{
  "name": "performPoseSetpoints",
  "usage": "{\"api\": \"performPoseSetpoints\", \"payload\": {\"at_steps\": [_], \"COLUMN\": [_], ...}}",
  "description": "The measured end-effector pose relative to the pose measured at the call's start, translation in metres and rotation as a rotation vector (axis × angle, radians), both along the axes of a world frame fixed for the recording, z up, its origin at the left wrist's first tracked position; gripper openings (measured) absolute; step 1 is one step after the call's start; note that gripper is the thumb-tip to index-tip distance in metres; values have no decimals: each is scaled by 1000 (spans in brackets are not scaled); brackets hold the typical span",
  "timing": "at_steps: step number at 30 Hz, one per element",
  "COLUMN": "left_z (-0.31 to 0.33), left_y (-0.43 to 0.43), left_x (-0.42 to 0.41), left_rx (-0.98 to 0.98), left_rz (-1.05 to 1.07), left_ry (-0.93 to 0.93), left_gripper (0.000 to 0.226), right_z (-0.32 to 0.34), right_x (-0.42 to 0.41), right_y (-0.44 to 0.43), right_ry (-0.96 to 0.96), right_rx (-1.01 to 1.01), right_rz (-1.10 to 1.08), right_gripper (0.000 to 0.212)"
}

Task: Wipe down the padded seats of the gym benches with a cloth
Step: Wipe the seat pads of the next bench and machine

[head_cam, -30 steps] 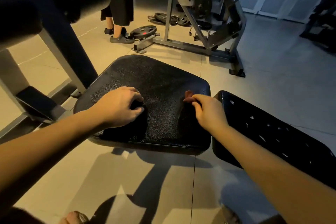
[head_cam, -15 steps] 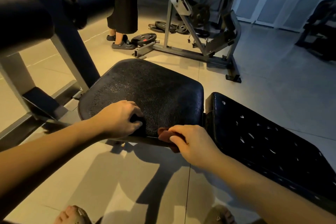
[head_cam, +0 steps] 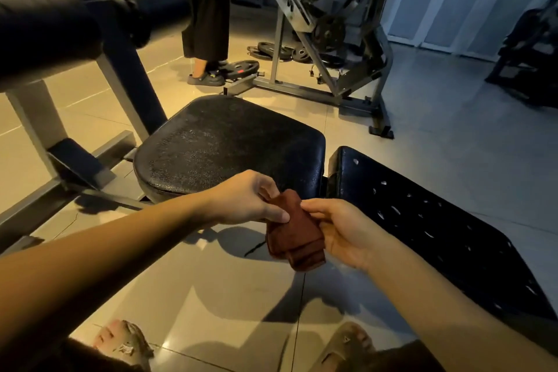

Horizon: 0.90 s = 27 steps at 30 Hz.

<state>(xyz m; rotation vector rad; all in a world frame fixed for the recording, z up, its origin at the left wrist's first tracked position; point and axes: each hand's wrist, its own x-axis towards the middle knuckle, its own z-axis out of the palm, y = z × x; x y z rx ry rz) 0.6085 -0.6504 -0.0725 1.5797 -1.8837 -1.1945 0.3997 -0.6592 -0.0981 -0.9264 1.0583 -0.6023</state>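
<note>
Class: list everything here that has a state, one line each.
cloth: folded, off the seat, held in both hands.
left hand: pinches the cloth.
right hand: holds the cloth.
seat: bare, untouched.
back pad: nicked, untouched.
weight plates: flat on the floor.

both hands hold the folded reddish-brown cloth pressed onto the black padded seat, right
No. In the head view the left hand and right hand hold the folded reddish-brown cloth in the air, off the black padded seat.

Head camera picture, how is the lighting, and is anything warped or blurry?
Head view: warm yellow light left, cooler grey right; hard arm shadows on the glossy floor tiles; wide-angle bending at the edges; cloth and padded seat look sharp.
</note>
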Motion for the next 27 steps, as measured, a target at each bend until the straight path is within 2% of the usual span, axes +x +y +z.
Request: {"api": "performPoseSetpoints", "payload": {"at_steps": [7,11,14,17,22,23,25,27], "left_z": [22,31,35,37,33,31,26,19], "left_y": [-8,-11,-19,-30,-42,-43,-45,-48], "left_x": [-58,-83,-93,-98,-106,-107,-109,-112], "left_rx": [-101,-150,-189,-134,-66,-55,-34,-35], "left_rz": [-99,-262,-327,-387,-381,-356,-306,-269], "left_ry": [-38,-26,-30,26,55,58,44,17], "left_gripper": [20,19,20,16,15,16,17,14], "right_z": [29,52,62,59,50,46,35,26], "right_x": [-46,-69,-79,-90,-119,-124,-132,-131], "right_y": [31,36,37,32,9,6,2,2], "right_ry": [83,270,420,432,485,503,453,402], "right_rx": [-92,-222,-352,-370,-409,-430,-416,-349], "right_rz": [-158,-161,-57,22,156,176,140,61], "right_gripper": [28,44,59,49,5,7,24,26]}}
